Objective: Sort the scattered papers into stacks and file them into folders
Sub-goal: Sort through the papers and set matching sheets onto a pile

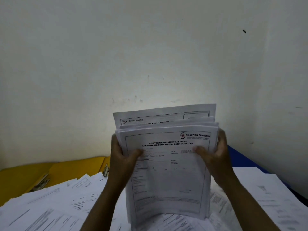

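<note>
Two hands hold a paper stack upright

Both hands grip one thick stack of papers standing on end above the scattered sheets. The left hand curls round the stack's left edge, thumb pressed on the front page; the right hand mirrors it on the right edge. Between the two thumbs, the front sheet is a white printed form with a red-cross logo and the heading "RS Sentra Medika". Behind it, uneven pages rise above the fingertips. Left of the left hand's fingers lie yellow folders with metal clips. Beyond the right hand's fingers, a blue folder lies by the pale wall.
</note>
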